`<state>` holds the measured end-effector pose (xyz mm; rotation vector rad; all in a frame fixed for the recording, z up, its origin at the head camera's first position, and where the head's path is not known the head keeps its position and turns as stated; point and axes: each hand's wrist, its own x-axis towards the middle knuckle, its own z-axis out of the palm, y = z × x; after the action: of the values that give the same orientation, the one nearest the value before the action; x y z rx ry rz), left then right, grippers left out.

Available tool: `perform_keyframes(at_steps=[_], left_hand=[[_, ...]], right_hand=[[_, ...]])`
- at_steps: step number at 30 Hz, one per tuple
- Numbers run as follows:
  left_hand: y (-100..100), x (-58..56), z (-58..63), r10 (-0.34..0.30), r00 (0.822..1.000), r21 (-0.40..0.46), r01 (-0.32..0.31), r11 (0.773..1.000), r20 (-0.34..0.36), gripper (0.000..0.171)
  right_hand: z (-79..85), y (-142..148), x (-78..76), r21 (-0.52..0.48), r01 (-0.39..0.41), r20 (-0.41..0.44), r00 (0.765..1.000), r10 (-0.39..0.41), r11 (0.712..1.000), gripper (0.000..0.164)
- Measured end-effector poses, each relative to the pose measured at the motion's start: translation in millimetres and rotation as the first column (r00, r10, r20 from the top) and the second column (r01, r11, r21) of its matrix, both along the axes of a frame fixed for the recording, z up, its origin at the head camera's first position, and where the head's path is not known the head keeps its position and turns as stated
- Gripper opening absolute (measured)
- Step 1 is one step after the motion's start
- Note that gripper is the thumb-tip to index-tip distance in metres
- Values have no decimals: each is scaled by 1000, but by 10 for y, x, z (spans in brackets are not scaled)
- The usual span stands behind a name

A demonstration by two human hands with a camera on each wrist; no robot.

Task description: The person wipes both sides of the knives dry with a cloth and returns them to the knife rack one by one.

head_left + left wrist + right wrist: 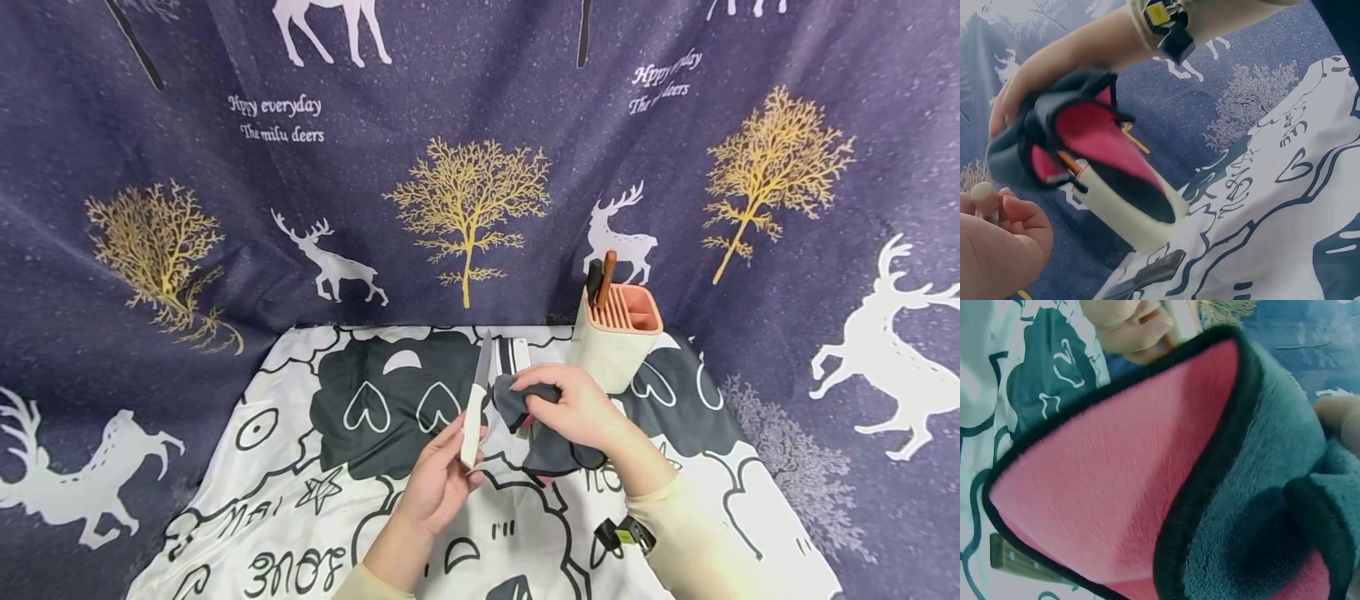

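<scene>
My left hand [438, 479] holds a knife [472, 425] by its white handle, with the grey blade pointing up and away. In the left wrist view only the rounded handle end [985, 197] shows among the fingers. Just right of the blade, my right hand [573, 404] grips a bunched cloth [512, 402], dark grey on one face and pink on the other, with black edging. The cloth [1104, 481] fills much of the right wrist view, its pink side spread out. Close to the knife handle, the cloth hangs apart from the blade.
A cream knife block [607, 358] with an orange slotted top stands at the back right, holding a black handle [594, 279] and a brown handle [607, 275]. Behind the cloth lies a flat striped item [513, 354]. A dark handle [1160, 269] lies on the patterned tablecloth [262, 500].
</scene>
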<state>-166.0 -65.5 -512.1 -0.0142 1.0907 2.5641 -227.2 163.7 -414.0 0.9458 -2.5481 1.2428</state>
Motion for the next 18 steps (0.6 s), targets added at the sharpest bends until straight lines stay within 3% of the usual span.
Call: perform_keyframes(at_steps=[5,11,18], left_hand=[[37,21,28,-27,999,8,27,1000,-19,55],[54,13,31,-32,999,-5,31,999,-38,56],[83,22,-27,-14,1000,-33,14,999,-9,47]], right_hand=[[-122,-212,-20,31,55,-128,991,-51,998,26],[-259,-411,76,97,53,-294,955,-22,994,29],[-211,-441,146,248,7,-259,964,59,969,28]])
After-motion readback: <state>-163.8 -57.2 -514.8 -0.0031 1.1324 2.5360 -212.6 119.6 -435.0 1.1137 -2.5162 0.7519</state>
